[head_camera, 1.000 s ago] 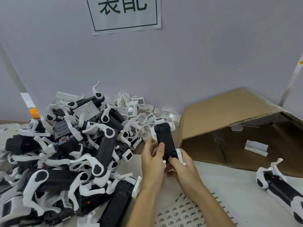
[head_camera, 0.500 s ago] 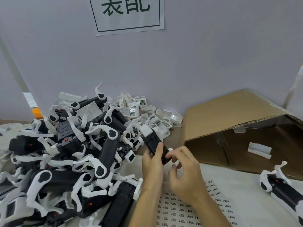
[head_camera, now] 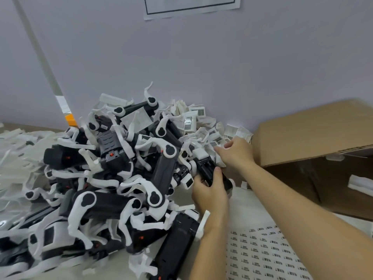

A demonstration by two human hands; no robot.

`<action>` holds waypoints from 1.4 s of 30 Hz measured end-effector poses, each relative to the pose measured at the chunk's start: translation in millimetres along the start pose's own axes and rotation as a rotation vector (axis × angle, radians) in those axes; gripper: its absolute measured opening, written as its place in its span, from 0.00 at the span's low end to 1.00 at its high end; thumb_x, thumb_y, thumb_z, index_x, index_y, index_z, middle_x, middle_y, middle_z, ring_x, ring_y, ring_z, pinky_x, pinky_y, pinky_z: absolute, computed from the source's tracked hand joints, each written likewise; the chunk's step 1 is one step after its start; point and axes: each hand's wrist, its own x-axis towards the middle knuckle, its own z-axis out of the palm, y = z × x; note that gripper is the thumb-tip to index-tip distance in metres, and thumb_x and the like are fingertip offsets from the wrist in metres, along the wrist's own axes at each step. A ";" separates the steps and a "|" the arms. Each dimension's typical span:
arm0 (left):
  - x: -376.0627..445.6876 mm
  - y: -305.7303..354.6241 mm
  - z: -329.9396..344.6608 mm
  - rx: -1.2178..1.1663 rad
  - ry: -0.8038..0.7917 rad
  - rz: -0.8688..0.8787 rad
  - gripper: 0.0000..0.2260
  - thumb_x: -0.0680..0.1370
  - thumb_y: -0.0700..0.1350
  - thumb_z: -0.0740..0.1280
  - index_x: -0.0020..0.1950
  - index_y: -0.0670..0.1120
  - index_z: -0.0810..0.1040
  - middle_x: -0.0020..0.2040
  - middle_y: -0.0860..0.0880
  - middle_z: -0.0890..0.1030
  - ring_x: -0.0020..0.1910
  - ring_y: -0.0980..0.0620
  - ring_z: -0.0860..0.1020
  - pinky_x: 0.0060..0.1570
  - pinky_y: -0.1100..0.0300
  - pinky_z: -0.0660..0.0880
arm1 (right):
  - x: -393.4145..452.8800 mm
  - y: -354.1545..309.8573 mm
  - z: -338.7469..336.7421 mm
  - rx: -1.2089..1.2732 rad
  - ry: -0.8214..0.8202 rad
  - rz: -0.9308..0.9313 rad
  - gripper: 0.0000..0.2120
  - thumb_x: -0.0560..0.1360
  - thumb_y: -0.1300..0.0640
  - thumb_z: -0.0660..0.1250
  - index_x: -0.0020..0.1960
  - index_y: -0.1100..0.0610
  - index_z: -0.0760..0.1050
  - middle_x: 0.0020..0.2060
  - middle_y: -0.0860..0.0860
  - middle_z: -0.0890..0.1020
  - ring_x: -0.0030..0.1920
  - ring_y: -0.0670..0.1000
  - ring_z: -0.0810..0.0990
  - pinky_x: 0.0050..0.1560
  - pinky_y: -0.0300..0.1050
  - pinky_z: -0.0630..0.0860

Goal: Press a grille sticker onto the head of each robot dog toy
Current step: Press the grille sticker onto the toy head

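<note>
A robot dog toy (head_camera: 207,170), black-bodied with a white head piece, sits in my left hand (head_camera: 211,194) at the right edge of the heap of toys (head_camera: 113,178); my fingers curl round the dark body and my thumb lies along its top, so that hand grips it firmly. My right hand (head_camera: 235,153) reaches past the toy toward the loose white head parts (head_camera: 198,123) stacked at the back right of the heap, against the pale wall (head_camera: 222,67). Its fingers are bent at the parts, but I cannot tell whether they hold one or merely touch them. The heap itself, a tangle of black bodies and white legs, covers the counter (head_camera: 250,207) to the left of my hands and rises toward the wall. A sheet of grille stickers (head_camera: 260,253), printed in rows of small dark marks, lies flat on the counter just in front of the heap's right side, partly under my right forearm. A brown cardboard box (head_camera: 314,138) lies on its side to the right of the heap, its open mouth facing me, with a white scrap (head_camera: 361,182) inside it. A white paper sign (head_camera: 191,7) with a black border hangs on the wall high above the heap, cut off by the top edge. An orange tab (head_camera: 70,119) shows at the wall behind the heap's left side.
</note>
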 end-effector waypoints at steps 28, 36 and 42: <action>-15.4 0.2 2.4 -0.125 -0.491 0.044 0.12 0.85 0.46 0.60 0.65 0.53 0.78 0.54 0.53 0.86 0.57 0.54 0.83 0.54 0.60 0.77 | -112.9 60.2 -31.1 0.573 0.260 -0.204 0.10 0.77 0.52 0.72 0.57 0.46 0.76 0.47 0.45 0.81 0.47 0.40 0.81 0.43 0.30 0.76; -27.5 -4.4 2.0 -0.036 -0.677 0.226 0.16 0.79 0.55 0.62 0.64 0.53 0.76 0.51 0.49 0.86 0.52 0.51 0.84 0.50 0.60 0.79 | -119.2 67.9 -15.1 0.230 0.304 -0.254 0.11 0.76 0.43 0.69 0.52 0.50 0.79 0.44 0.43 0.72 0.43 0.44 0.76 0.42 0.38 0.75; -18.6 -1.5 -1.5 -0.084 -0.562 0.174 0.09 0.83 0.48 0.64 0.60 0.49 0.81 0.52 0.47 0.86 0.54 0.45 0.84 0.55 0.52 0.80 | -123.1 70.2 -22.7 0.359 0.157 -0.369 0.12 0.80 0.45 0.62 0.59 0.47 0.79 0.49 0.43 0.74 0.50 0.44 0.78 0.47 0.31 0.75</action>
